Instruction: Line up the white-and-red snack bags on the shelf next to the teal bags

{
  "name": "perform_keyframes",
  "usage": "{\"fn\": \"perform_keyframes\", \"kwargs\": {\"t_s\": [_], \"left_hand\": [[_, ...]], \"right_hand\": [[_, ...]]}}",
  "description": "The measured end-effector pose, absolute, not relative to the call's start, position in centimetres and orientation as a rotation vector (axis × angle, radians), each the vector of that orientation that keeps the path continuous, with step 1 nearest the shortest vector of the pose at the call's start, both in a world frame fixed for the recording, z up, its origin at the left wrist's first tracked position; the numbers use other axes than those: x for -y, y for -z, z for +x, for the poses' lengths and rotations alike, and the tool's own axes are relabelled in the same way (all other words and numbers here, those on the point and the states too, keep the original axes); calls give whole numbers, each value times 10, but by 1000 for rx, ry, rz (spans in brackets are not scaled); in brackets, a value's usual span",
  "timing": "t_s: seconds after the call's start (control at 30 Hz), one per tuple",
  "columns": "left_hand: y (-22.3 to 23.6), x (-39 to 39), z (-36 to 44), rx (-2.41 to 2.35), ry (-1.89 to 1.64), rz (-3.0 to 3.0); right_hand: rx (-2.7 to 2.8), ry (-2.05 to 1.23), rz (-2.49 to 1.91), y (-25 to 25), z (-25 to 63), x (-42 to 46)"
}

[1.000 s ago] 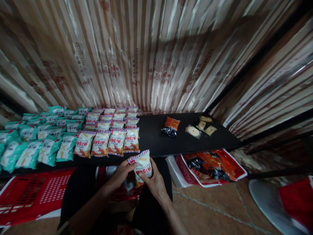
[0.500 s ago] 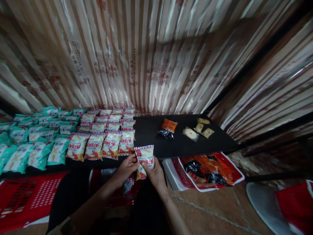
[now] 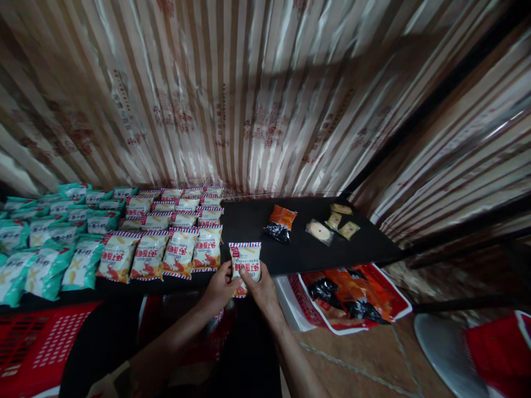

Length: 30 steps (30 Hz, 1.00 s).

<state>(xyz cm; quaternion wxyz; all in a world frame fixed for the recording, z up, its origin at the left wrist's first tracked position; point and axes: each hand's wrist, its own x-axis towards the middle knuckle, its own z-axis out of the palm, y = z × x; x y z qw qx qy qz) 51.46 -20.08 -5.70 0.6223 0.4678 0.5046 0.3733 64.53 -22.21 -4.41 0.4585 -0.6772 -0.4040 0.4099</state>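
Note:
Between my two hands is a small white and orange snack bag (image 3: 248,258) with a red, white and blue striped edge. It is upright at the front edge of the black table (image 3: 244,221). My left hand (image 3: 222,288) grips its left side, and my right hand (image 3: 260,290) grips its right side, thumb across the front. To the left stand rows of matching snack bags (image 3: 180,251), close to my left hand. Beyond them are rows of teal snack bags (image 3: 81,262).
An orange and black packet (image 3: 281,223), a round pale packet (image 3: 319,231) and several small yellowish packets (image 3: 348,229) lie on the table's right. Below stand a red basket of orange packets (image 3: 352,296), another red basket (image 3: 45,337) and a grey stool (image 3: 442,354). Striped sheeting (image 3: 232,110) hangs behind.
The held bag has turned a little more upright, and my left hand has shifted slightly along its side. The view has swung slightly, so the table's contents appear further left.

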Motion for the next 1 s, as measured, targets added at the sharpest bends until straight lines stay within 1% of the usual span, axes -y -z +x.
{"fn": "perform_keyframes", "kwargs": {"t_s": [0.13, 0.33, 0.47, 0.67, 0.83, 1.0], "left_hand": [[57, 195, 517, -1119, -888, 1031], [64, 184, 519, -1109, -927, 1078], [67, 177, 522, -1146, -938, 1082], [68, 166, 529, -1227, -939, 1077], [73, 159, 532, -1270, -917, 1125], [67, 155, 537, -1346, -917, 1168]], "right_hand": [[924, -1099, -1570, 42, 651, 219], [782, -1411, -1312, 39, 662, 215], [810, -1489, -1254, 32, 667, 212], [828, -1477, -1232, 33, 671, 205], [902, -1376, -1266, 44, 676, 194], [1010, -1231, -1371, 53, 679, 182]]}}
